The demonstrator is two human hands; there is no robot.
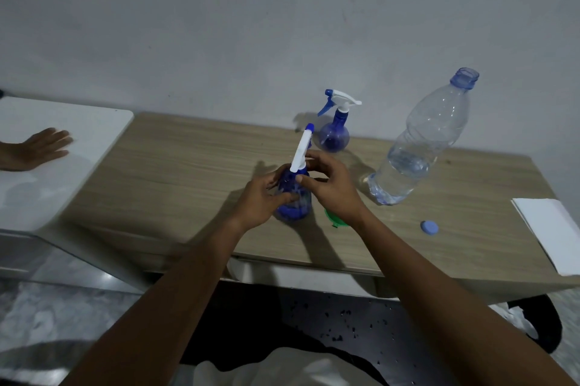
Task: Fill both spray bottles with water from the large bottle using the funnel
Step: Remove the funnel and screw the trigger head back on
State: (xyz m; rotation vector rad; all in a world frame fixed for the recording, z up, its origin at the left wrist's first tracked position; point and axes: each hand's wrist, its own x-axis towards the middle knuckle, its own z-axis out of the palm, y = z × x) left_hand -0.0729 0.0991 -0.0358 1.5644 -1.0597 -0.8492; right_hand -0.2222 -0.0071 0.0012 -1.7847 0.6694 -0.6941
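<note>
A round blue spray bottle stands near the middle of the wooden table. My left hand grips its body from the left. My right hand holds its neck, just under the white trigger head. A second blue spray bottle with its white and blue head on stands behind, near the wall. The large clear bottle stands uncapped at the right, holding some water in its lower part. The green funnel lies mostly hidden under my right wrist.
The large bottle's blue cap lies on the table at the front right. White paper sits at the table's right edge. A white cabinet adjoins the table on the left, with another person's hand resting on it.
</note>
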